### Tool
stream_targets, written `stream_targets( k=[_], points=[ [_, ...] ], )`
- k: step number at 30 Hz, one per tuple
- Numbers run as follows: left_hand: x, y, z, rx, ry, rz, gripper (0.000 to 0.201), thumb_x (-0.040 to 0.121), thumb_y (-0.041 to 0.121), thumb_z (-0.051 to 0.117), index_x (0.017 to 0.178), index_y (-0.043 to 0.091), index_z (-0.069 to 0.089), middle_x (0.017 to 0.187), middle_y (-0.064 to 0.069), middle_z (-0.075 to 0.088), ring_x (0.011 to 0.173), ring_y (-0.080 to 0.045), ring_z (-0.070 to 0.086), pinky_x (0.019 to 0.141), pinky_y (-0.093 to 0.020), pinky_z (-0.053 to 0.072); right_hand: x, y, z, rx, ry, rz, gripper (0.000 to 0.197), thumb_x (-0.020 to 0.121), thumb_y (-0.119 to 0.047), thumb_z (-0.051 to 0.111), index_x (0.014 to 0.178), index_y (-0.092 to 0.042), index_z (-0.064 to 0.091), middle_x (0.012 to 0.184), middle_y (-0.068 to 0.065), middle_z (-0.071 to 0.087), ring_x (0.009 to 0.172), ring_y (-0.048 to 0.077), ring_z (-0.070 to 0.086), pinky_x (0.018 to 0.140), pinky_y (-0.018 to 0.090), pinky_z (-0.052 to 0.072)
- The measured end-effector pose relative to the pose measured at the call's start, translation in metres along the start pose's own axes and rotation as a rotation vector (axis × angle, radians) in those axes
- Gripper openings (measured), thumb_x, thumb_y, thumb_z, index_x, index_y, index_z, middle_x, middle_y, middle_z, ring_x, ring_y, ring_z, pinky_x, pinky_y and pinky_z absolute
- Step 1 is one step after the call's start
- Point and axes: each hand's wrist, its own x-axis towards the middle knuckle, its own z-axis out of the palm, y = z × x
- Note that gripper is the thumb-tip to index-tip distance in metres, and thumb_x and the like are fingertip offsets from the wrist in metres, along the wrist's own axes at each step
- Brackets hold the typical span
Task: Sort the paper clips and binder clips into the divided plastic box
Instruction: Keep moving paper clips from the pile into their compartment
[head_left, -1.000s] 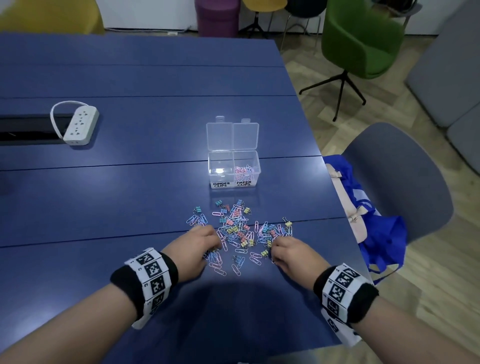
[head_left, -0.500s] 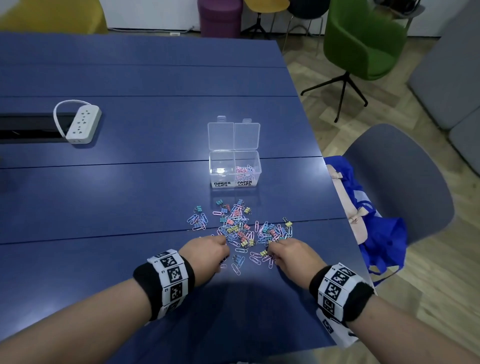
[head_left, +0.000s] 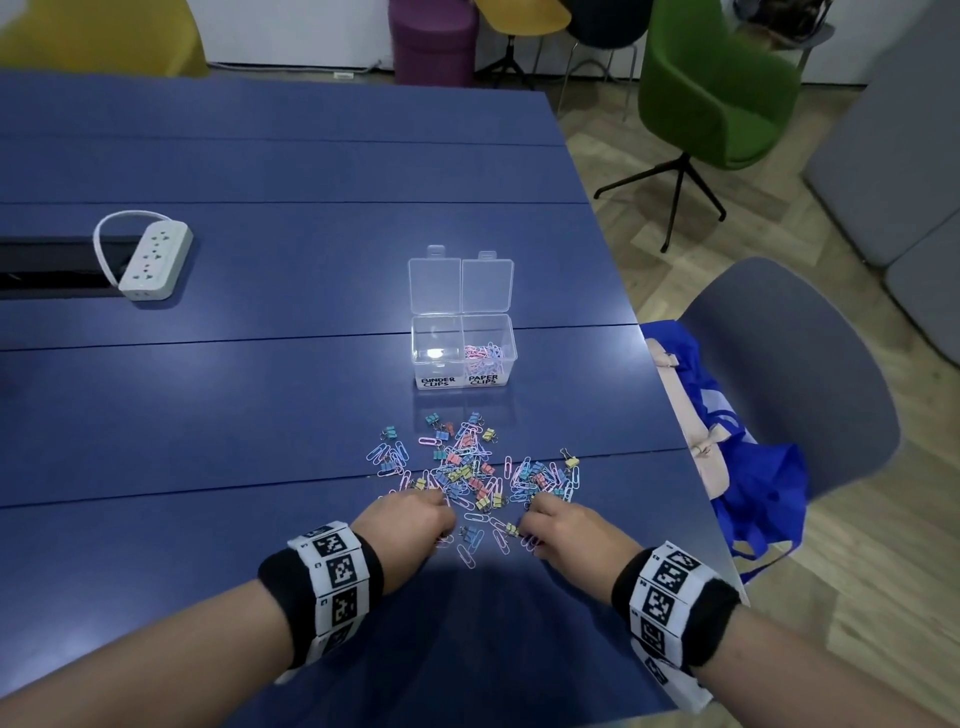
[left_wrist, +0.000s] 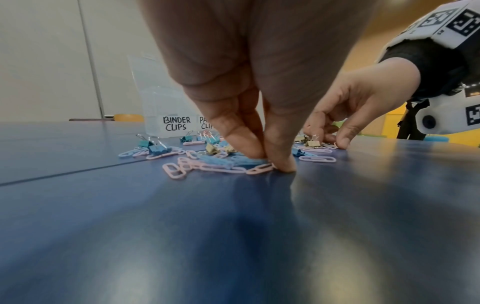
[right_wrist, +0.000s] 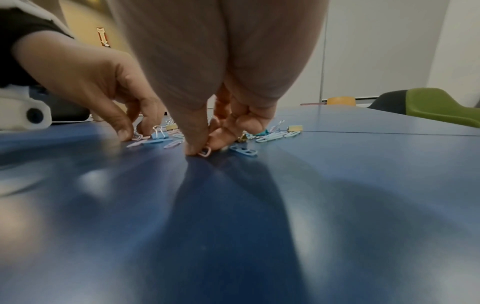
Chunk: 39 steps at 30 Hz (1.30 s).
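Observation:
A clear divided box stands open on the blue table; its right cell, labelled PAPER CLIPS, holds several paper clips, and the BINDER CLIPS cell looks empty. A loose pile of pastel paper clips and binder clips lies in front of it. My left hand is at the pile's near left edge; in the left wrist view my left hand pinches a pink paper clip against the table. At the near right edge, my right hand pinches another pink paper clip.
A white power strip lies far left beside a cable slot. The table's right edge runs close to the pile; past it stands a grey chair with a blue bag. A green chair stands further back.
Both hands have drawn in toward each other at the near edge of the pile, the left one moving right the most. The box and pile have stayed put.

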Motion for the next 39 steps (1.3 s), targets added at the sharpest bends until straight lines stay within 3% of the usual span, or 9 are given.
stream_targets(
  k=[7, 13, 18, 25, 29, 31, 33, 36, 39],
  points=[
    [0.000, 0.000, -0.003, -0.033, -0.006, -0.005, 0.022, 0.086, 0.004, 0.045, 0.101, 0.014, 0.058, 0.105, -0.004, 0.055, 0.096, -0.025, 0.053, 0.076, -0.033, 0.040, 0.003, -0.008, 0.003, -0.044, 0.031, 0.050, 0.018, 0.088, -0.004, 0.042, 0.099, -0.007, 0.056, 0.101, 0.011, 0.055, 0.091, 0.032, 0.055, 0.068, 0.033, 0.036],
    [0.001, 0.003, -0.001, -0.061, -0.024, -0.011, 0.024, 0.085, -0.001, 0.044, 0.099, 0.016, 0.055, 0.107, -0.004, 0.057, 0.097, -0.024, 0.053, 0.074, -0.030, 0.036, -0.001, -0.017, 0.001, -0.059, 0.090, 0.116, 0.025, 0.089, -0.002, 0.042, 0.110, -0.008, 0.054, 0.112, 0.012, 0.060, 0.105, 0.029, 0.053, 0.088, 0.033, 0.039],
    [-0.002, 0.007, 0.002, -0.041, -0.013, 0.004, 0.022, 0.086, 0.001, 0.044, 0.102, 0.015, 0.049, 0.109, -0.004, 0.053, 0.100, -0.022, 0.048, 0.078, -0.032, 0.040, -0.005, -0.020, 0.004, 0.000, 0.084, 0.164, 0.029, 0.088, 0.003, 0.039, 0.111, -0.009, 0.052, 0.111, 0.009, 0.054, 0.100, 0.030, 0.053, 0.083, 0.035, 0.041],
    [-0.007, -0.009, -0.011, -0.294, 0.184, -0.035, 0.014, 0.090, 0.022, 0.051, 0.077, 0.024, 0.045, 0.086, 0.003, 0.056, 0.080, -0.016, 0.050, 0.073, -0.029, 0.044, 0.000, 0.013, -0.014, 0.812, 0.343, 0.511, 0.026, 0.093, 0.000, 0.046, 0.074, -0.017, 0.054, 0.072, 0.003, 0.058, 0.061, 0.013, 0.058, 0.062, 0.024, 0.046],
    [-0.012, -0.035, -0.020, -0.657, 0.218, -0.165, 0.014, 0.085, 0.015, 0.065, 0.087, 0.029, 0.063, 0.059, 0.011, 0.057, 0.055, 0.000, 0.050, 0.061, -0.014, 0.042, 0.011, 0.019, -0.021, 1.269, 0.328, 0.549, 0.029, 0.095, 0.009, 0.037, 0.082, -0.009, 0.056, 0.071, 0.007, 0.052, 0.053, 0.010, 0.051, 0.041, 0.017, 0.036],
    [-0.013, -0.046, -0.021, -0.812, 0.217, -0.198, 0.014, 0.088, 0.008, 0.061, 0.090, 0.021, 0.067, 0.059, 0.009, 0.056, 0.054, -0.008, 0.051, 0.061, -0.020, 0.046, 0.021, 0.016, -0.026, 1.395, 0.299, 0.545, 0.033, 0.093, 0.012, 0.030, 0.085, -0.007, 0.055, 0.070, 0.006, 0.050, 0.053, 0.011, 0.047, 0.040, 0.018, 0.033],
    [-0.013, -0.051, -0.021, -1.063, 0.229, -0.266, 0.022, 0.091, -0.004, 0.049, 0.079, 0.010, 0.061, 0.062, -0.008, 0.053, 0.051, -0.016, 0.050, 0.054, -0.025, 0.048, 0.031, 0.008, -0.035, 1.489, 0.271, 0.548, 0.031, 0.091, 0.009, 0.029, 0.082, -0.006, 0.055, 0.067, 0.006, 0.048, 0.051, 0.012, 0.041, 0.041, 0.021, 0.029],
    [-0.014, -0.048, -0.024, -1.440, 0.198, -0.413, 0.017, 0.072, -0.010, 0.041, 0.069, 0.004, 0.049, 0.060, -0.012, 0.047, 0.040, -0.013, 0.046, 0.038, -0.023, 0.041, 0.045, -0.004, -0.044, 1.314, 0.211, 0.509, 0.020, 0.094, -0.008, 0.042, 0.077, -0.010, 0.053, 0.063, 0.000, 0.040, 0.050, 0.011, 0.033, 0.043, 0.022, 0.028],
    [-0.017, -0.046, -0.022, -1.455, 0.131, -0.456, 0.012, 0.052, 0.006, 0.050, 0.062, 0.009, 0.044, 0.054, -0.010, 0.040, 0.037, -0.014, 0.034, 0.043, -0.022, 0.028, 0.054, -0.021, -0.047, 0.669, 0.108, 0.343, 0.015, 0.092, -0.024, 0.054, 0.080, -0.014, 0.054, 0.063, -0.007, 0.046, 0.055, 0.010, 0.042, 0.052, 0.023, 0.034]
  ],
)
